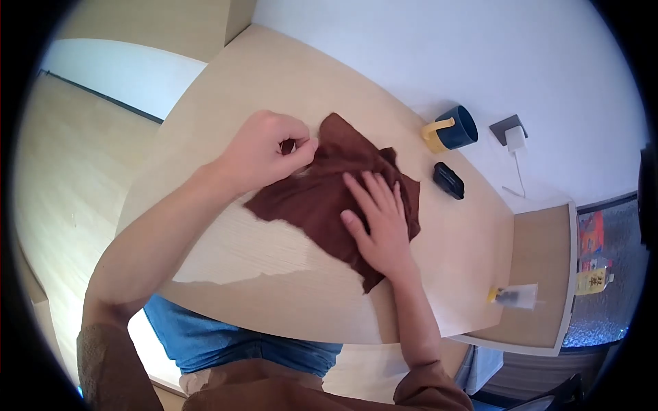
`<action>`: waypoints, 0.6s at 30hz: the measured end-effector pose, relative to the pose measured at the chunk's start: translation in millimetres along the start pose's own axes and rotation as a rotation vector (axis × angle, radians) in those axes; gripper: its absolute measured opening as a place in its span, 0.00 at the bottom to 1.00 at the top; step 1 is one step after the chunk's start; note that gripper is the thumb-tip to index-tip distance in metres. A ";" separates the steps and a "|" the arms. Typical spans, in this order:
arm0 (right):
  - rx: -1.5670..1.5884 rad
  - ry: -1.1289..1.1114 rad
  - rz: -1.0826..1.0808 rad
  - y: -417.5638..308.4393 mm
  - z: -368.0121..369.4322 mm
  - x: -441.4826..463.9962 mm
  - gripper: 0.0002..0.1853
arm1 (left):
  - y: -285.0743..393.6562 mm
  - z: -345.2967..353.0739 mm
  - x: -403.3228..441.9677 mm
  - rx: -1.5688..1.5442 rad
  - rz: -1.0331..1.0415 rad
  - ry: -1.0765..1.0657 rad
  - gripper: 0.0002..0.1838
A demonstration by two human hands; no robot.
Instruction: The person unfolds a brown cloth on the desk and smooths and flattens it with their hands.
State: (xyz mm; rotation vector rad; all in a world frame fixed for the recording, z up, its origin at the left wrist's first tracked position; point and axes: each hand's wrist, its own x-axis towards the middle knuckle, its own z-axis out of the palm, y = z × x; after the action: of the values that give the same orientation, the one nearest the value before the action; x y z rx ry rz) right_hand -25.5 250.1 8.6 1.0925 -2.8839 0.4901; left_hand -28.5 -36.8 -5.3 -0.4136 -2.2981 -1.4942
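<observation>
Brown cloth (315, 202) lies rumpled, inboard of table (274, 75) edges; left hand (271, 151) curled, fingertips together beside cloth, hold unclear; right hand (380, 229) palm-down on cloth, thumb apart; white wall (384, 48) adjoins far edge.

Bright light from out of view fills the desk (274, 79), with a soft shadow (288, 301) across its near part. Left of the desk, the floor (62, 171) looks washed out. Lines around the desk bow with wide-lens distortion, and the picture's corners go black
</observation>
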 end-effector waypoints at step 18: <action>0.109 0.039 -0.201 2.7 9.7 -9.3 0.29 | 1.0 -0.6 -7.5 0.058 -0.073 -0.024 0.14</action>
State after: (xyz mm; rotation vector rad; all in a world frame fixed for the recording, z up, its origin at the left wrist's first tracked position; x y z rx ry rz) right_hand -19.3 255.2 -2.6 1.3538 -2.7030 0.6557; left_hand -21.2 -37.3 -7.6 -0.3369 -2.3926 -1.4590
